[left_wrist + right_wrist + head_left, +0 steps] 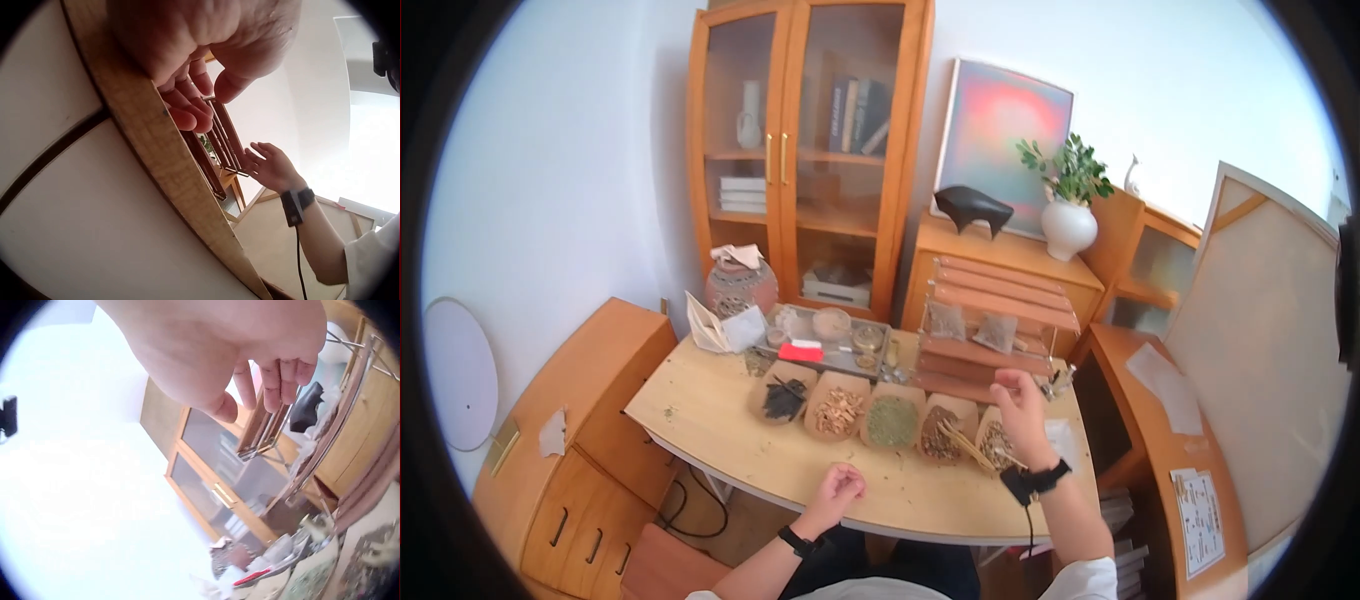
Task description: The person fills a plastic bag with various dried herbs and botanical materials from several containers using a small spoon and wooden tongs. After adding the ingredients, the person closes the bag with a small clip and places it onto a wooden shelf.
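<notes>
Over the front of the table [730, 400], my left hand [840, 492] stays by the edge with loosely curled fingers and nothing in them. My right hand [1022, 412] is raised in front of a slatted, tiered rack [965, 365], its fingers [270, 394] relaxed and free of any object. Below and beside it stand paper trays of dried material: dark sticks [784, 398], pale chips [838, 410], green crumbled leaves [892, 422] and brown bits [940, 436]. Light wooden tongs [968, 447] lie across the right-hand trays, partly hidden near the right wrist.
Two clear bags [946, 320] sit on the rack. Behind the paper trays is a grey tray [878, 372] with small dishes and a red piece [800, 353]. A cloth-topped jar [740, 288] and an open paper booklet [705, 325] stand at back left.
</notes>
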The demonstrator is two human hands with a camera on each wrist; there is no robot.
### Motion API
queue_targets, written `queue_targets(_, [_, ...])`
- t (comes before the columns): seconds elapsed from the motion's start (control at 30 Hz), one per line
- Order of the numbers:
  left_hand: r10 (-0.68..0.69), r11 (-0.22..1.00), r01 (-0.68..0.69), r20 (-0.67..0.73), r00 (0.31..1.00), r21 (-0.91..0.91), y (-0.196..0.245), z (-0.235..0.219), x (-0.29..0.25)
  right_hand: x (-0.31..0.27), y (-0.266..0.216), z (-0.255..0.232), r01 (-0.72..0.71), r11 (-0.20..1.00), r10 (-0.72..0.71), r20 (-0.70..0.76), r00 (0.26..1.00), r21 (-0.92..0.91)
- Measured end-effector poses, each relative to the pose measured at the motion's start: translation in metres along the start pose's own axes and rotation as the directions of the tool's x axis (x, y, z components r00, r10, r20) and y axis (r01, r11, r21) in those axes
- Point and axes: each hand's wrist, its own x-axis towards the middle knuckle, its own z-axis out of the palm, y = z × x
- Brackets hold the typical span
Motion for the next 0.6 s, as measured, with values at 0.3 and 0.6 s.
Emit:
queue_targets(0.3, [-0.035, 0.997, 0.036, 0.023, 0.999, -0.061, 0.023, 0.003, -0.003, -0.168, 0.014, -0.037, -0.407, 0.744, 0.545, -0.130, 0.828, 0.530])
queue_targets(0.6, [-0.032, 0.998, 0.033, 0.022, 0.999, -0.050, 0.024, 0.004, -0.003, -0.200, 0.047, -0.037, -0.450, 0.790, 0.558, -0.184, 0.809, 0.416])
